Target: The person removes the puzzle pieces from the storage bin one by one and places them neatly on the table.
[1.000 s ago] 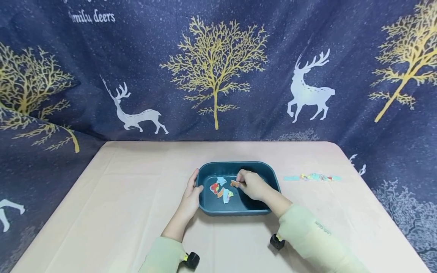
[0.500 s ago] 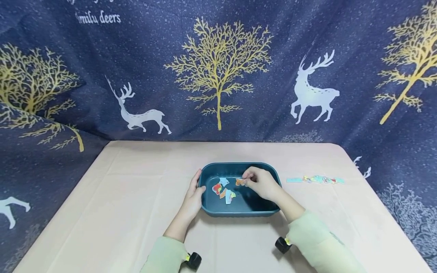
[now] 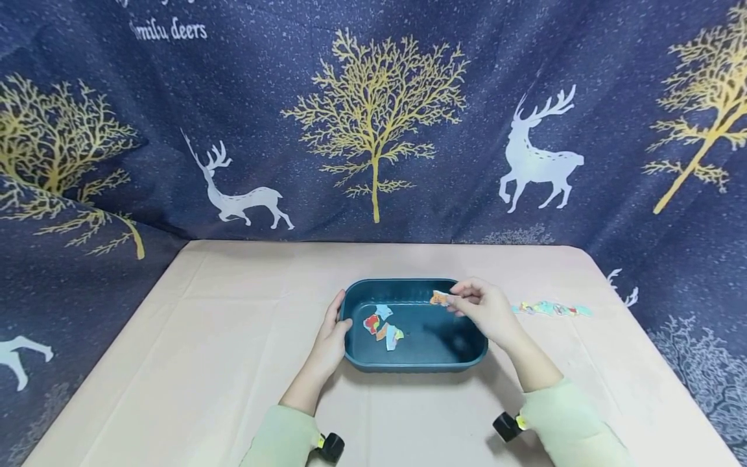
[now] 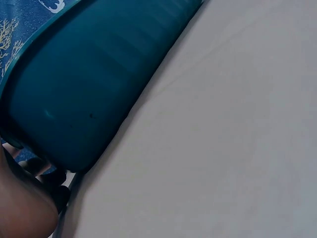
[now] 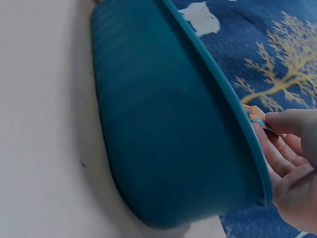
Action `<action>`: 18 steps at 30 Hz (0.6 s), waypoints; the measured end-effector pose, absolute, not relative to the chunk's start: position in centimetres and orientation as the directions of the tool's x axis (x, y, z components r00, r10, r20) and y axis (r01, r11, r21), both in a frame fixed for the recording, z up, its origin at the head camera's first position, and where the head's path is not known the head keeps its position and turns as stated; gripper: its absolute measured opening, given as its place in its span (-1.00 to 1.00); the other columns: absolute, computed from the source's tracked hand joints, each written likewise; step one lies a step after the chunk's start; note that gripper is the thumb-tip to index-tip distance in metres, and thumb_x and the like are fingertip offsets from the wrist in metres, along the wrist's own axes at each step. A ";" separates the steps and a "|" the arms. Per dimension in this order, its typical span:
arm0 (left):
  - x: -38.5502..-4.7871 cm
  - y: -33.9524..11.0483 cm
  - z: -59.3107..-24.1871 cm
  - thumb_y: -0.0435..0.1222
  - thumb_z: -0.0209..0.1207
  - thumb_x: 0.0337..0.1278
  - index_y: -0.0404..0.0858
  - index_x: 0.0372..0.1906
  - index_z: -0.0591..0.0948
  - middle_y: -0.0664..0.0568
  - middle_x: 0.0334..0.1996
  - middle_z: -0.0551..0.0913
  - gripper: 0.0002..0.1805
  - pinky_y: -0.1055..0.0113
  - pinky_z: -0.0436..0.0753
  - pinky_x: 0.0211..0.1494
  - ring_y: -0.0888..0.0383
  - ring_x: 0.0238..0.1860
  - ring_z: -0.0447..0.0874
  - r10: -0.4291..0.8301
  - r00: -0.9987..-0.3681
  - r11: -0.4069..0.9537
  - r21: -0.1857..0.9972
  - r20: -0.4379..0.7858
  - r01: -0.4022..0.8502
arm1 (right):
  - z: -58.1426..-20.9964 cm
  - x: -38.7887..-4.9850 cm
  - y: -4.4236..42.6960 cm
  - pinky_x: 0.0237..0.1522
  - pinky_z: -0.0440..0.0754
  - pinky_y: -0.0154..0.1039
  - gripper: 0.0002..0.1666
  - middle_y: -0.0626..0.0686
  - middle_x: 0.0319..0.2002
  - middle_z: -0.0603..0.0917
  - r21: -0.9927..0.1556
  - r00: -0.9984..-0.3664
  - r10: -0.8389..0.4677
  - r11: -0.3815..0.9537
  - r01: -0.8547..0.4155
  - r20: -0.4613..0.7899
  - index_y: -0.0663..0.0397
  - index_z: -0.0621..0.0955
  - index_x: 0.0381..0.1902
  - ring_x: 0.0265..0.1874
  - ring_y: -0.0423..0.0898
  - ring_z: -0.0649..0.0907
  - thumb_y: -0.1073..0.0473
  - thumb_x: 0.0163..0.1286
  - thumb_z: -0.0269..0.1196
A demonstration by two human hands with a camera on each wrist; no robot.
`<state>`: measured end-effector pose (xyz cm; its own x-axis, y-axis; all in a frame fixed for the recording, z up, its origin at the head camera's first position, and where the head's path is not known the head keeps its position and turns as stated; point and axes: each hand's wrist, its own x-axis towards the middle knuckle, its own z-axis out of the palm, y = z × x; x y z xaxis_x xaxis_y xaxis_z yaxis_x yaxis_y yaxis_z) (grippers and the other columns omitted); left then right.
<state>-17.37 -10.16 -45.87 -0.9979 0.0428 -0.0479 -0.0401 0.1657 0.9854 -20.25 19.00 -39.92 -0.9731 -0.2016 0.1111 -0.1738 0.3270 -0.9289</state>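
A dark teal plastic basin [image 3: 415, 367] stands on the table in the head view. My left hand [image 3: 328, 340] grips its left rim, thumb over the edge and fingers outside. Between thumb and fingers, my right hand [image 3: 484, 311] pinches an orange puzzle piece [image 3: 439, 298] above the basin's back right part. In the right wrist view this puzzle piece [image 5: 254, 113] shows beyond the rim. Several pieces lie in the left half of the basin, among them a red one [image 3: 371, 323] and a light blue and yellow one [image 3: 393, 337].
A row of light blue, colourful pieces [image 3: 551, 309] lies on the table to the right of the basin, its left end hidden by my right hand. The table has a pale cloth [image 3: 233, 337]. A dark blue curtain [image 3: 327, 214] with deer and trees hangs behind.
My right hand has lifted the orange puzzle piece from low in the basin and moved it right and up. My left hand keeps its grip on the rim.
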 end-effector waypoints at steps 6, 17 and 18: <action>-17.3 -10.2 -45.8 -0.29 -0.24 0.38 0.00 0.50 -0.03 0.03 0.53 -0.10 -0.37 -0.14 -0.08 0.48 -0.09 0.52 -0.20 0.038 -0.998 0.166 0.985 -0.048 -0.041 | -39.8 -19.7 20.9 -0.31 0.71 -0.30 -0.65 -0.08 -0.40 0.65 -0.965 -0.988 -0.104 0.223 -0.135 0.115 0.47 0.46 -0.12 -0.42 -0.24 0.73 0.25 0.30 0.23; -17.2 -10.2 -45.6 -0.28 -0.24 0.38 0.05 0.50 -0.04 0.02 0.53 -0.10 -0.37 -0.15 -0.09 0.48 -0.10 0.52 -0.21 0.037 -0.998 0.168 0.985 -0.054 -0.047 | -40.8 -19.1 23.8 -0.36 0.71 -0.30 -0.84 -0.09 -0.49 0.67 -0.997 -0.997 0.031 -0.017 -0.075 0.075 0.20 0.50 -0.26 -0.48 -0.22 0.74 0.29 0.26 0.27; -17.2 -10.2 -45.6 -0.28 -0.24 0.38 0.05 0.50 -0.03 0.03 0.53 -0.10 -0.37 -0.15 -0.09 0.48 -0.10 0.52 -0.21 0.035 -0.998 0.168 0.984 -0.058 -0.051 | -40.9 -19.1 24.0 -0.36 0.71 -0.31 -0.85 -0.09 -0.50 0.67 -0.997 -0.997 0.042 -0.038 -0.068 0.067 0.17 0.50 -0.27 -0.48 -0.22 0.74 0.29 0.25 0.27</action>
